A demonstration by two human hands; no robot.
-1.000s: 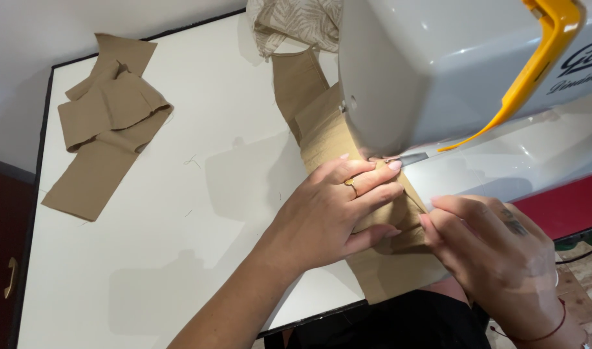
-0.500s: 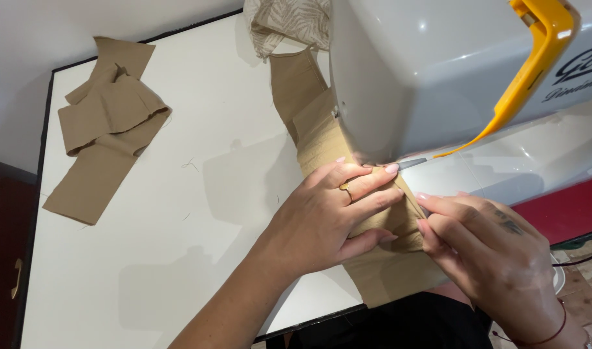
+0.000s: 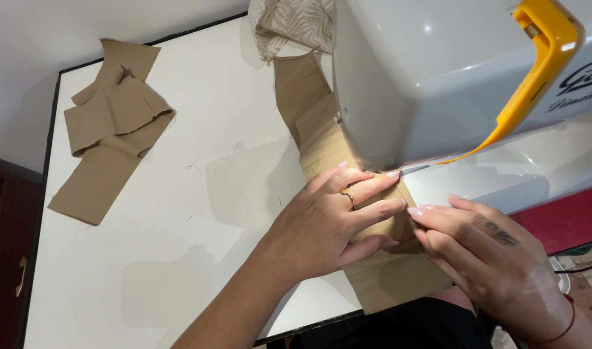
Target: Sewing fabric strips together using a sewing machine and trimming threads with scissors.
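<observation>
A long tan fabric strip (image 3: 322,139) runs from the upper middle of the frame down to the lower middle, lying on the white table (image 3: 179,258) and passing under the grey sewing machine (image 3: 438,71). Its middle stretch is hidden under two hands, and its lower end hangs past the table's front edge. The left hand (image 3: 328,223) lies flat on the strip, fingers spread and pressing the cloth down, a ring on one finger; its fingertips reach to just beside the machine's base. The right hand (image 3: 486,255), at the lower right, has its fingers bent together at the strip's right edge, pinching or pressing it; the grip itself is hard to make out. The needle area is hidden behind the machine's body. The machine is cut off at the top and right edges, with one yellow arm (image 3: 535,71) curving down it. One patterned cloth (image 3: 292,22) shows at the top edge, partly cut off. One pile of tan fabric pieces (image 3: 108,123) lies at the upper left, well apart; how many pieces it holds cannot be counted.
</observation>
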